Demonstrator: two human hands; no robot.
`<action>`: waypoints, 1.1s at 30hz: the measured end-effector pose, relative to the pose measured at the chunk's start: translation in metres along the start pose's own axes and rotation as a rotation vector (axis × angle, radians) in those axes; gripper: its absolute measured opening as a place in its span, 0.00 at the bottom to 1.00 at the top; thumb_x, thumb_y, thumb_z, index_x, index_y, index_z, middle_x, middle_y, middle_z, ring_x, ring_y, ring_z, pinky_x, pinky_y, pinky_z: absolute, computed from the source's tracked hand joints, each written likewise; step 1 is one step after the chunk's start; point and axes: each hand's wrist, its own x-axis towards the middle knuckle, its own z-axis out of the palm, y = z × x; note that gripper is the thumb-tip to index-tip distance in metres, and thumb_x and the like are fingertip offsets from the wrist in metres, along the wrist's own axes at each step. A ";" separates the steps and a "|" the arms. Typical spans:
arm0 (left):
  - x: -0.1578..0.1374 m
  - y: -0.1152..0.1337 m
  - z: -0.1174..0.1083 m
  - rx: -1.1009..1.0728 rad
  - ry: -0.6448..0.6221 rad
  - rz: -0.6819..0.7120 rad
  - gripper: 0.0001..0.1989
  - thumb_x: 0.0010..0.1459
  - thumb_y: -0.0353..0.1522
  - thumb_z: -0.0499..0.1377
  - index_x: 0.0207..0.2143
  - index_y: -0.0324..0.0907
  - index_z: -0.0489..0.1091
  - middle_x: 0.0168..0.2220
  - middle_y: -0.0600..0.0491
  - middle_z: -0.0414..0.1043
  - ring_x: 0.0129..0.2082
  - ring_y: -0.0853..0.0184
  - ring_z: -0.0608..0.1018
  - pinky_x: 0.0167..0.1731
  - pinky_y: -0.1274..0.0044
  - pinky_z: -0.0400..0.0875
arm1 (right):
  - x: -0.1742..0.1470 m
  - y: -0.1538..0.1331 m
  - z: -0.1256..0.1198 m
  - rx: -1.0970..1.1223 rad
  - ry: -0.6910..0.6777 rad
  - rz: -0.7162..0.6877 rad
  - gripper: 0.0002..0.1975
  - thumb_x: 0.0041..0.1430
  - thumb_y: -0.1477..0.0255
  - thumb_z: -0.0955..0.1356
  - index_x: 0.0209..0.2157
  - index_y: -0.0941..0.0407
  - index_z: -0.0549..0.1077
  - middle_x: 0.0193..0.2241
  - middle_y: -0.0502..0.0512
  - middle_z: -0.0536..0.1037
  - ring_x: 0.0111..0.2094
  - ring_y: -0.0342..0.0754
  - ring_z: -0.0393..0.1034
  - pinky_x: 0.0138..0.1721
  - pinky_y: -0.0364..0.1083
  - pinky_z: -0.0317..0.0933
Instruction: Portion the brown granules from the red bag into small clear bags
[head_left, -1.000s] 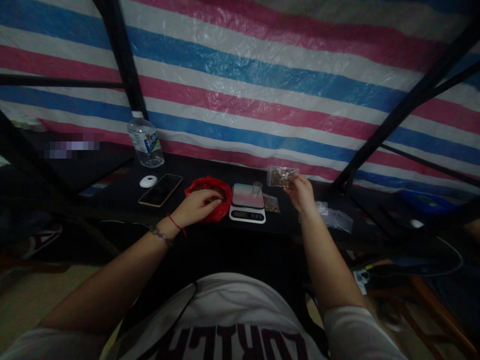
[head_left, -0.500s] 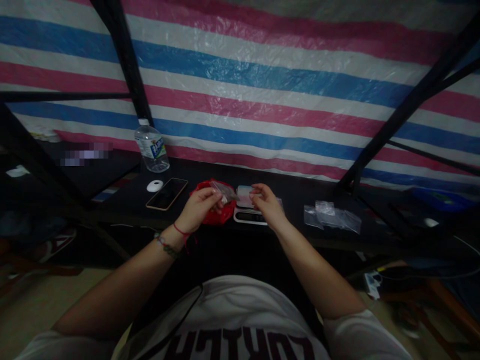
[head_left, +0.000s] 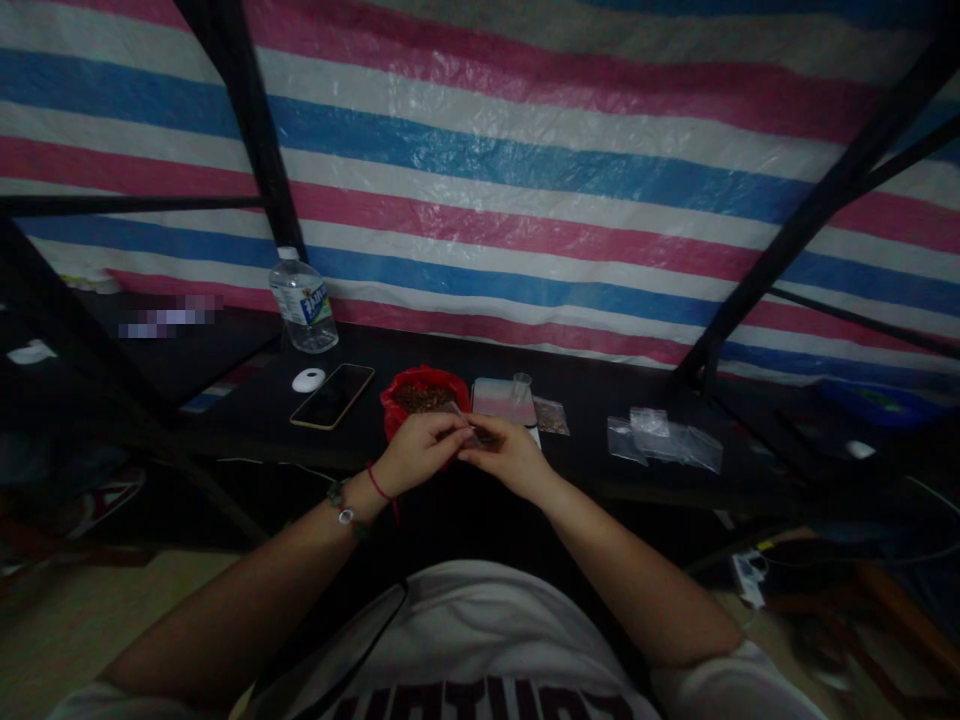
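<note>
My left hand [head_left: 426,448] and my right hand [head_left: 511,455] meet at the table's front edge, both closed on a small clear plastic bag [head_left: 480,437] that my fingers partly cover. Just behind my left hand sits a red bag [head_left: 390,400], its mouth spread open around loose brown bits [head_left: 427,396]. Behind my right hand lies a flat digital scale [head_left: 491,392], its front mostly hidden. A small clear cup [head_left: 521,387] stands on the scale's plate. Beside the scale is a filled clear bag [head_left: 553,416] with brownish contents.
Several clear plastic bags [head_left: 667,440] lie to the right on the black table [head_left: 585,460]. At left are a phone [head_left: 332,396], a white round object [head_left: 308,380] and a clear bottle [head_left: 304,305]. Black metal posts [head_left: 255,130] frame the striped sheet [head_left: 510,200] behind.
My right hand has left the scale and come down to join my left at the small bag. The clear cup now shows on the scale, and the red bag's contents are uncovered.
</note>
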 end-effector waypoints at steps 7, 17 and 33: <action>0.002 -0.001 -0.002 -0.030 -0.035 0.051 0.12 0.61 0.33 0.51 0.31 0.38 0.73 0.28 0.52 0.75 0.29 0.70 0.75 0.32 0.81 0.68 | 0.002 0.003 -0.002 0.045 -0.007 -0.037 0.17 0.55 0.72 0.67 0.47 0.52 0.74 0.41 0.54 0.79 0.42 0.49 0.74 0.47 0.51 0.65; 0.005 -0.003 0.003 0.011 -0.034 0.043 0.12 0.59 0.32 0.53 0.26 0.38 0.72 0.27 0.52 0.74 0.28 0.70 0.75 0.29 0.81 0.67 | 0.004 -0.006 -0.007 0.001 -0.013 -0.008 0.15 0.50 0.72 0.70 0.42 0.55 0.77 0.37 0.55 0.79 0.38 0.50 0.73 0.44 0.50 0.66; 0.044 -0.009 0.010 -0.001 -0.104 0.056 0.14 0.61 0.36 0.52 0.29 0.37 0.73 0.25 0.53 0.73 0.26 0.70 0.74 0.28 0.81 0.66 | 0.014 0.004 -0.033 0.408 0.056 0.190 0.14 0.46 0.65 0.73 0.36 0.54 0.78 0.35 0.52 0.79 0.35 0.47 0.73 0.41 0.48 0.66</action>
